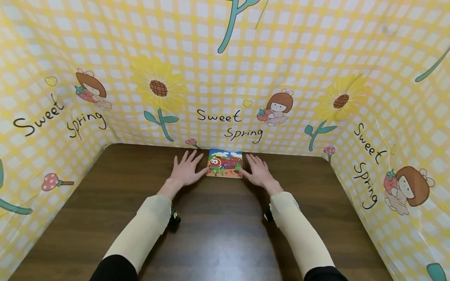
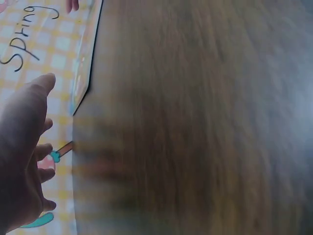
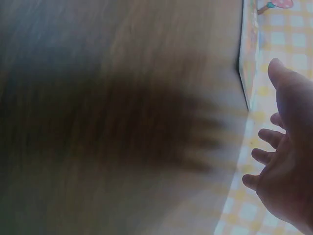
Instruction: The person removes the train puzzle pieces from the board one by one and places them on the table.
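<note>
A square picture board (image 1: 225, 164), printed with a red cartoon train under a blue sky, lies flat at the far edge of the wooden table. Left of it my left hand (image 1: 186, 170) has its fingers spread and its thumb tip right at the board's left edge. On the other side my right hand (image 1: 258, 170) is spread too, thumb close to the right edge. Both wrist views show the board (image 2: 87, 58) edge-on, with the left thumb (image 2: 44, 85) and the right thumb (image 3: 279, 71) pointing toward it. Neither hand grips anything.
A yellow checked cloth (image 1: 225, 70) with flowers and cartoon figures hangs behind the table and along both sides. The brown wooden table (image 1: 221, 218) stretches toward me, shiny near the front. Dark wrist cameras (image 1: 174, 219) sit under the forearms.
</note>
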Action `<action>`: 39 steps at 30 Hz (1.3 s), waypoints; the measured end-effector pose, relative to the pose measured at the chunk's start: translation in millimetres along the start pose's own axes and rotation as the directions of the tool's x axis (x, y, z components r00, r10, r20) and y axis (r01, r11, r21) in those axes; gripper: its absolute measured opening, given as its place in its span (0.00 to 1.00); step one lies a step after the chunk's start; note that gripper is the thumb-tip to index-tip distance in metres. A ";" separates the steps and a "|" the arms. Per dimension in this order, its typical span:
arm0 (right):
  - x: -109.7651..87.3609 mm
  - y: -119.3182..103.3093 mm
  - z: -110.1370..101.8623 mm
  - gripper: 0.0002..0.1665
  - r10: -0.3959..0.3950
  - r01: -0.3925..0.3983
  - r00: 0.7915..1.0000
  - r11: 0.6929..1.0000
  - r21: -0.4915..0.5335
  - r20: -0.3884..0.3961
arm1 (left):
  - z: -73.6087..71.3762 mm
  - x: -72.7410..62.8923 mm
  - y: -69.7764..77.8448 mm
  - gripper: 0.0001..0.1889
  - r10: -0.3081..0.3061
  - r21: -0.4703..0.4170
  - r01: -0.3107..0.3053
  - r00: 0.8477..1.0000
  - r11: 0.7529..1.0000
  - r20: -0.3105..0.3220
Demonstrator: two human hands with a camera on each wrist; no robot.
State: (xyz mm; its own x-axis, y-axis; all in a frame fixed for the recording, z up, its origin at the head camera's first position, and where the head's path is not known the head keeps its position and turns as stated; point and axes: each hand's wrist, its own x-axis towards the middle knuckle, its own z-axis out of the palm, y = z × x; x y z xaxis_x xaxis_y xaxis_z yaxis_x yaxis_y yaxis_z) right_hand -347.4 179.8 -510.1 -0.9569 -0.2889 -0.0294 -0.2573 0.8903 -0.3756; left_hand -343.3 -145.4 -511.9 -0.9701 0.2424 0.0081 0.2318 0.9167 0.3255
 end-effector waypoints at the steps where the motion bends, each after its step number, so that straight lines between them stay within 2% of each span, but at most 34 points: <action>1: 1.8 -1.4 3.0 0.49 0.000 0.000 1.000 1.000 -0.003 0.008 | 1.4 1.3 1.1 0.44 -0.003 -0.005 0.003 1.000 1.000 0.005; 6: 9.6 -10.2 15.4 0.51 0.000 -0.002 0.999 0.999 0.035 0.046 | 9.2 6.1 2.7 0.45 -0.030 0.005 0.029 0.999 1.000 0.028; 10: 11.6 -14.7 18.9 0.51 0.012 -0.015 0.999 0.998 0.053 0.049 | 13.8 7.9 5.5 0.45 -0.012 0.012 0.012 0.999 1.000 0.038; 18: 8.5 -12.0 19.4 0.50 0.003 -0.004 0.999 1.000 0.016 0.051 | 18.1 6.7 8.4 0.45 0.034 0.025 -0.035 0.997 0.999 0.063; 24: 6.2 -6.9 21.5 0.49 -0.010 0.011 0.998 1.000 -0.019 0.056 | 23.0 9.3 8.1 0.46 0.033 0.047 -0.037 0.997 0.998 0.076; 30: 4.7 -6.5 22.9 0.49 0.003 -0.001 0.998 1.000 -0.031 0.058 | 24.9 13.3 13.1 0.46 0.066 0.013 -0.067 0.995 0.998 0.081; 39: -3.0 -24.9 26.4 0.48 -0.013 0.013 0.997 1.000 -0.002 0.072 | 27.6 4.0 1.3 0.45 0.057 0.022 -0.058 0.996 0.998 0.072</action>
State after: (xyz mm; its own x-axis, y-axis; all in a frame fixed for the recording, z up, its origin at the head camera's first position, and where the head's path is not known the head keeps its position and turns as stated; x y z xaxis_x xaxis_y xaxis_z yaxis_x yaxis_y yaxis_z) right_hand -334.6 149.2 -525.1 -0.9413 -0.3251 -0.0909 -0.2702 0.8870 -0.3744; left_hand -344.9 -134.5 -537.5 -0.9478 0.3163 -0.0417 0.2896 0.9077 0.3036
